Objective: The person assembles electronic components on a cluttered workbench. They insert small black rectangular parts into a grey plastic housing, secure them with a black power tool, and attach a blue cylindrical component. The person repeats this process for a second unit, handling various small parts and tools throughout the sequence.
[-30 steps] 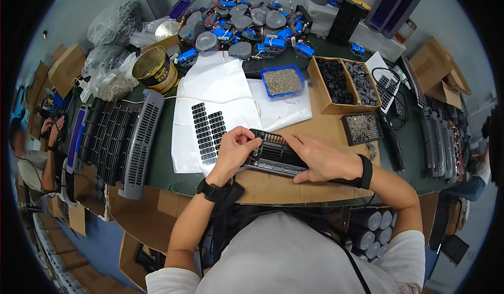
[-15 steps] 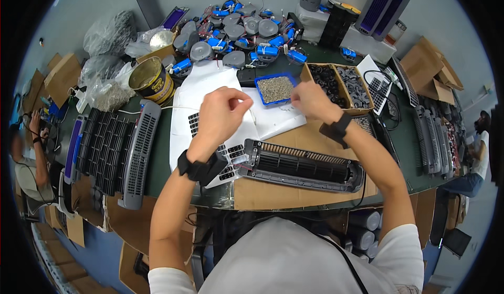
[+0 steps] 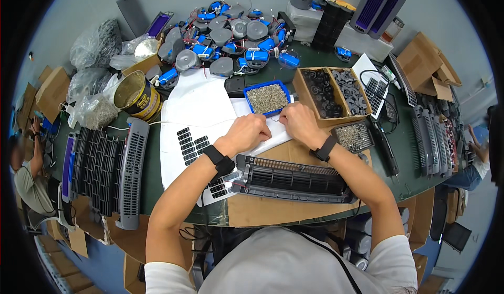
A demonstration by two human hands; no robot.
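My left hand (image 3: pixel 249 134) is closed, fingertips pinched together, over white paper (image 3: pixel 181 100) just below a blue tray (image 3: pixel 249 104) of small metal screws (image 3: pixel 268 99). My right hand (image 3: pixel 301 122) is also closed in a pinch, by the tray's lower right corner. Whatever either pinch holds is too small or hidden to make out. Nearer me lies a long dark grey fan housing (image 3: pixel 294 179), its open side up, showing a black ribbed roller. Its left end meets a sheet of black button-like pads (image 3: pixel 188 146), and brown cardboard (image 3: pixel 273 213) lies beneath it.
A divided cardboard box (image 3: pixel 299 91) of black and grey parts stands right of the tray, near a screw grid (image 3: pixel 354 137) and a dark pen-shaped tool (image 3: pixel 386 147). Grey discs with blue-wrapped parts (image 3: pixel 256 56) pile up behind. Black grilles (image 3: pixel 98 170) and a tin (image 3: pixel 137 95) sit left.
Both hands have come lower and nearer me, and my left hand has shifted right, closer to my right hand. The whole view has shifted slightly. The fan housing stays on the cardboard.
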